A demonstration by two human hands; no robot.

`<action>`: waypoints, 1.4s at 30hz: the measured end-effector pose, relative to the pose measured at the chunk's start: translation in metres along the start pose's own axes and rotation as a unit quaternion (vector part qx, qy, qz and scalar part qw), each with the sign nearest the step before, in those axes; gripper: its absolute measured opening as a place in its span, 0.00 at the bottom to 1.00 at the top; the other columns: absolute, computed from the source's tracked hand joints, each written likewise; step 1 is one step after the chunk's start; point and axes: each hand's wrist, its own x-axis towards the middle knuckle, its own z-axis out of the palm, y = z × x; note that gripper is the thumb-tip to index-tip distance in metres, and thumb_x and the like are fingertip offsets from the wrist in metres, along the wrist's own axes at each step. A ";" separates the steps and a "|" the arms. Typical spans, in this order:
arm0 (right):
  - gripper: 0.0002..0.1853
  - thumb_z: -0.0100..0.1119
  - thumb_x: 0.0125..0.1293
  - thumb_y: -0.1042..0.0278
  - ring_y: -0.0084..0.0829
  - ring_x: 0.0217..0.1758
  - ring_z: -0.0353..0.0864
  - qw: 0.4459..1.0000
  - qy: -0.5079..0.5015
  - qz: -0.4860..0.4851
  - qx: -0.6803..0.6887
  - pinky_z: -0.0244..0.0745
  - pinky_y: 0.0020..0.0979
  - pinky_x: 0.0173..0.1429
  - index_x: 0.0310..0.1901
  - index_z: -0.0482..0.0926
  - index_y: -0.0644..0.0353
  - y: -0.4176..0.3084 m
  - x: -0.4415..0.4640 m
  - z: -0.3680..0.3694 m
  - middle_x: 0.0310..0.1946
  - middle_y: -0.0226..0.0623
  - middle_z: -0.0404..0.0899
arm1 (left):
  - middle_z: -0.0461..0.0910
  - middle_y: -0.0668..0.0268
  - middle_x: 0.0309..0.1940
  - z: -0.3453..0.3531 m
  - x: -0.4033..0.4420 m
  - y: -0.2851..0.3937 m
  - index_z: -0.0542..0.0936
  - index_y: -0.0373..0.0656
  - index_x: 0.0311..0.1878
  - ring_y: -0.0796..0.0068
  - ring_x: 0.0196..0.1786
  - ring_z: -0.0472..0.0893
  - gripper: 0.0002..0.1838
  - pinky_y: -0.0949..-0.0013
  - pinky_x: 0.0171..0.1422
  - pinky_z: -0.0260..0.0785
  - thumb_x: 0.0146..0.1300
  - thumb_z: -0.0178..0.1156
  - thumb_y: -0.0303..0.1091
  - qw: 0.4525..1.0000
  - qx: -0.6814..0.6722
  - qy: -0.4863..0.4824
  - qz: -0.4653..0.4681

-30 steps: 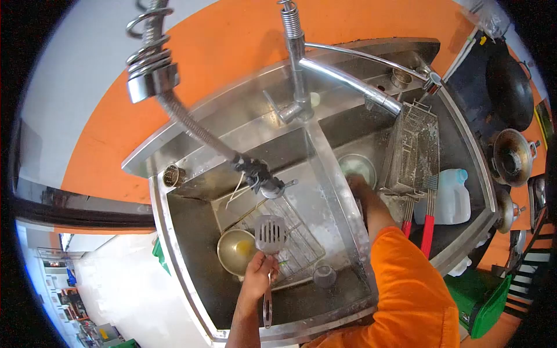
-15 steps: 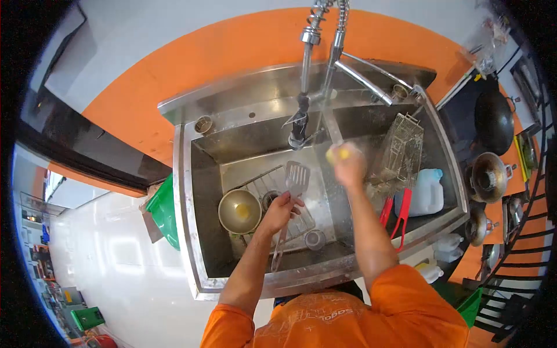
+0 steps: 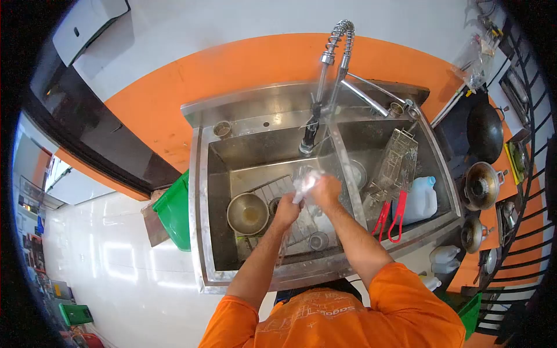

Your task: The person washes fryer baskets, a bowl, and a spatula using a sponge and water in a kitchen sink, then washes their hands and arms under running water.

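Note:
My left hand (image 3: 286,211) is closed around the handle of a slotted spatula (image 3: 283,248) over the left basin. Motion blurs the spatula's head. Just above, my right hand (image 3: 326,190) is closed on a sponge (image 3: 311,180), smeared white by foam or motion, and presses it against the spatula. Left of the hands a round metal bowl (image 3: 247,223) rests in the basin on or beside a wire rack (image 3: 271,189). A small clear cup (image 3: 318,241) stands below the hands.
A pull-down faucet (image 3: 309,139) hangs above the hands. The right basin holds a wire fryer basket (image 3: 397,165) with red handles, a whitish jug (image 3: 420,201) and a round dish (image 3: 356,174). Pans (image 3: 483,184) sit at the right; a green bin (image 3: 173,211) stands left of the sink.
My right hand has come from the basin divider, left and down, to the spatula with the sponge. My left hand still grips the spatula. The head view has shifted slightly.

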 end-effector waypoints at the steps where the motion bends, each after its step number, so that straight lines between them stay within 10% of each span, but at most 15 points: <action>1: 0.08 0.65 0.49 0.53 0.42 0.30 0.81 0.999 0.028 -0.020 0.003 0.76 0.40 0.32 0.28 0.81 0.43 0.000 0.003 0.002 0.30 0.30 0.83 | 0.73 0.73 0.23 0.003 -0.002 0.002 0.78 0.40 0.39 0.81 0.22 0.68 0.12 0.73 0.25 0.60 0.67 0.49 0.37 0.999 -0.038 -0.002 -0.003; 7: 0.05 0.63 0.50 0.62 0.45 0.30 0.79 0.987 0.070 -0.062 -0.128 0.71 0.45 0.30 0.29 0.81 0.50 -0.009 0.011 0.005 0.28 0.43 0.80 | 0.70 0.74 0.21 0.002 -0.014 0.025 0.78 0.40 0.37 0.81 0.25 0.65 0.13 0.73 0.31 0.59 0.69 0.50 0.39 0.998 -0.006 0.026 0.057; 12: 0.10 0.62 0.62 0.60 0.28 0.19 0.72 0.867 0.034 0.244 0.434 0.67 0.31 0.15 0.34 0.75 0.58 -0.007 0.045 -0.015 0.24 0.34 0.74 | 0.73 0.72 0.24 0.002 -0.005 0.000 0.78 0.43 0.40 0.82 0.26 0.69 0.12 0.75 0.24 0.59 0.69 0.50 0.41 0.994 -0.098 -0.037 -0.027; 15: 0.10 0.61 0.63 0.63 0.23 0.19 0.73 0.802 -0.088 0.231 0.544 0.64 0.27 0.10 0.39 0.74 0.58 -0.011 0.030 -0.013 0.25 0.31 0.74 | 0.72 0.73 0.23 -0.005 -0.005 0.022 0.77 0.42 0.39 0.83 0.26 0.68 0.13 0.75 0.25 0.59 0.70 0.50 0.41 0.990 -0.120 -0.057 -0.056; 25: 0.15 0.57 0.67 0.60 0.28 0.20 0.79 0.893 0.122 0.129 0.413 0.70 0.30 0.14 0.40 0.79 0.67 -0.059 -0.005 -0.025 0.24 0.36 0.79 | 0.74 0.70 0.23 -0.001 0.040 0.068 0.75 0.40 0.34 0.81 0.28 0.70 0.11 0.71 0.32 0.65 0.68 0.54 0.37 0.955 -0.022 0.191 0.226; 29: 0.16 0.60 0.65 0.58 0.37 0.33 0.84 0.858 -0.086 0.219 0.456 0.78 0.38 0.36 0.44 0.78 0.63 -0.059 -0.040 -0.024 0.28 0.39 0.82 | 0.70 0.73 0.19 -0.015 0.040 0.095 0.72 0.43 0.30 0.83 0.23 0.66 0.15 0.72 0.25 0.60 0.70 0.53 0.43 0.915 -0.243 0.259 0.191; 31: 0.19 0.65 0.56 0.59 0.47 0.37 0.82 0.986 -0.054 0.077 0.141 0.75 0.44 0.40 0.48 0.76 0.54 -0.024 -0.067 0.011 0.30 0.44 0.82 | 0.66 0.75 0.17 -0.043 0.066 0.087 0.70 0.47 0.27 0.81 0.19 0.66 0.17 0.71 0.20 0.57 0.70 0.52 0.46 0.876 -0.346 0.289 0.170; 33: 0.22 0.67 0.52 0.59 0.50 0.37 0.81 0.993 -0.105 0.041 -0.018 0.74 0.46 0.39 0.50 0.76 0.49 -0.018 -0.081 -0.006 0.31 0.46 0.81 | 0.64 0.75 0.15 -0.057 0.050 0.126 0.69 0.48 0.26 0.81 0.15 0.64 0.19 0.71 0.18 0.56 0.71 0.49 0.48 0.839 -0.422 0.320 0.127; 38: 0.16 0.61 0.61 0.60 0.45 0.27 0.82 0.984 -0.134 -0.086 0.075 0.75 0.42 0.31 0.49 0.76 0.53 0.003 -0.071 -0.030 0.24 0.44 0.81 | 0.61 0.73 0.12 -0.115 0.034 0.098 0.67 0.54 0.23 0.78 0.12 0.60 0.19 0.72 0.17 0.50 0.71 0.47 0.50 0.821 -0.566 0.057 0.044; 42: 0.16 0.57 0.67 0.54 0.25 0.08 0.72 0.882 -0.365 0.106 0.279 0.67 0.30 0.15 0.44 0.76 0.61 -0.027 -0.063 -0.064 0.12 0.33 0.73 | 0.63 0.70 0.12 -0.126 0.037 0.073 0.67 0.49 0.21 0.75 0.12 0.59 0.25 0.71 0.19 0.50 0.73 0.38 0.50 0.715 -0.638 -0.239 0.157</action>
